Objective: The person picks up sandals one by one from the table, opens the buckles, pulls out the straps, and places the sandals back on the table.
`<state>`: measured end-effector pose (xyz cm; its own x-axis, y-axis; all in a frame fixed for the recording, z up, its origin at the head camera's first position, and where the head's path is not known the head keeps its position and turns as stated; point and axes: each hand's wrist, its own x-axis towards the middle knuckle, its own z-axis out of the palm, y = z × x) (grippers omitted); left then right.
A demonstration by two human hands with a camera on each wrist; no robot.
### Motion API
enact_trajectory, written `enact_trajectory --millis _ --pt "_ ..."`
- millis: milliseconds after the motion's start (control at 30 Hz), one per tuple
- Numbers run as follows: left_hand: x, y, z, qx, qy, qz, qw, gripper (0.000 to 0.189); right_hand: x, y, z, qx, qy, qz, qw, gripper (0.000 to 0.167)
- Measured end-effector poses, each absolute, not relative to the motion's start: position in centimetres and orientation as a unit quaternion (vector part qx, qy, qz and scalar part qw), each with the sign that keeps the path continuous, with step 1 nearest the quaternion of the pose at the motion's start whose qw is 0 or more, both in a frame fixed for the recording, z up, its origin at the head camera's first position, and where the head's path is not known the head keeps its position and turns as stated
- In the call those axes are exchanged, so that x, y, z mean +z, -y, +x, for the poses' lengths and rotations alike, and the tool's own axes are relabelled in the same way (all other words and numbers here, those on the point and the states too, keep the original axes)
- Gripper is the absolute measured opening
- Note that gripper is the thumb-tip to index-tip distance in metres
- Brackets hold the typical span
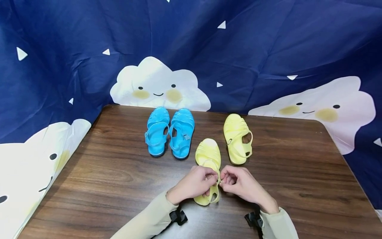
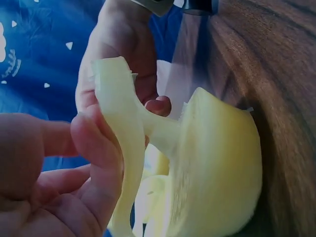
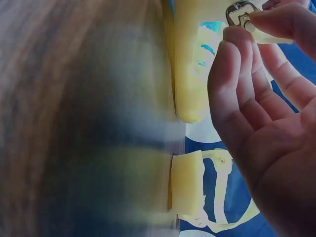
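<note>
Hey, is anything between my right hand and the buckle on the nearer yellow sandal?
Nothing visible: your right hand pinches the metal buckle in its fingers. The other yellow sandal lies farther off, out of the way.

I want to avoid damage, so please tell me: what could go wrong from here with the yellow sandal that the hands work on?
The metal buckle is small, so it might slip from the right hand's fingers. The back strap looks thin; pulled hard, it could stretch or tear. The near yellow sandal merely stands on the table, so a tug might slide or tip it.
</note>
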<state>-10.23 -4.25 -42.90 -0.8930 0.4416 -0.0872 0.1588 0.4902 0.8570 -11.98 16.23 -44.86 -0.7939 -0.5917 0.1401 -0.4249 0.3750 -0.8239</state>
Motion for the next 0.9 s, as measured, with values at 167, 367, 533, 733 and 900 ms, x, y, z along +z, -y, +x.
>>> enact_trajectory --millis 167,367,533,733,900 --pt "-43.4 3.6 -10.6 0.482 -0.846 0.161 0.161 0.025 -45.1 -16.2 -12.0 -0.471 -0.821 -0.308 0.093 0.025" --pt "-43.7 3.4 -10.9 0.517 -0.827 0.141 0.17 0.029 -45.3 -16.0 -12.1 -0.47 -0.823 -0.306 0.088 0.028" --pt "-43.9 3.3 -11.0 0.522 -0.826 0.132 0.167 0.027 -45.2 -15.8 -12.0 -0.466 -0.827 -0.302 0.089 0.028" --pt "-44.0 3.1 -11.1 0.551 -0.81 0.111 0.166 0.024 -44.9 -15.7 -12.1 -0.461 -0.829 -0.305 0.085 0.027" --pt "-44.1 3.1 -11.0 0.56 -0.804 0.104 0.173 0.023 -44.9 -16.0 -12.1 -0.453 -0.828 -0.316 0.097 0.029"
